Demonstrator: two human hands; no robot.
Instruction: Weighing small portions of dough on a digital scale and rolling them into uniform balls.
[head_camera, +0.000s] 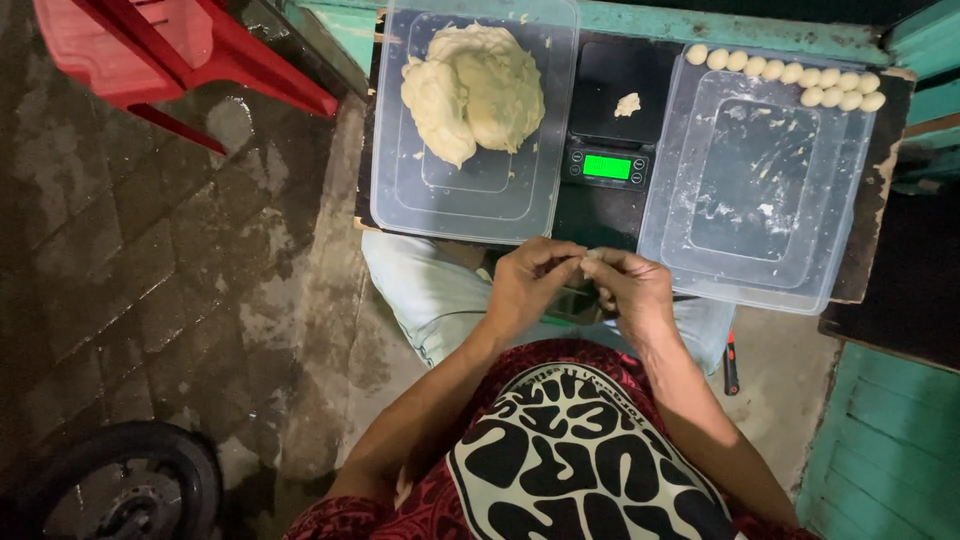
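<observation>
- Dough piece (591, 257) — a small pale bit, mostly hidden — sits pinched between the fingertips of both hands at the centre of the frame, just below the table edge and over the person's lap.
- Left hand (527, 283) and right hand (634, 290) are brought together, fingers curled and closed on that bit; how firmly they grip cannot be told.
- Risk, as I judge it: the piece is held over the lap and the wet paved floor (150, 280) at the left of the frame, not over a tray, so a slip of the fingers would likely drop it onto cloth or dirt.
- Big dough mass (475, 90) lies in the clear tray (440, 205) at upper centre-left; that tray's near edge looks to reach the table rim, so a knock from a rising wrist could shift it.
- Digital scale (612, 110) at upper centre carries a small scrap of dough (627, 104) on its pan — sticky fingers near its lit green display could smear it.
- Row of dough balls (790, 80) lines the far edge of the second clear tray (750, 260) at upper right; this tray overhangs the near table edge, so weight pressed on that side might tip it and set the balls rolling.
</observation>
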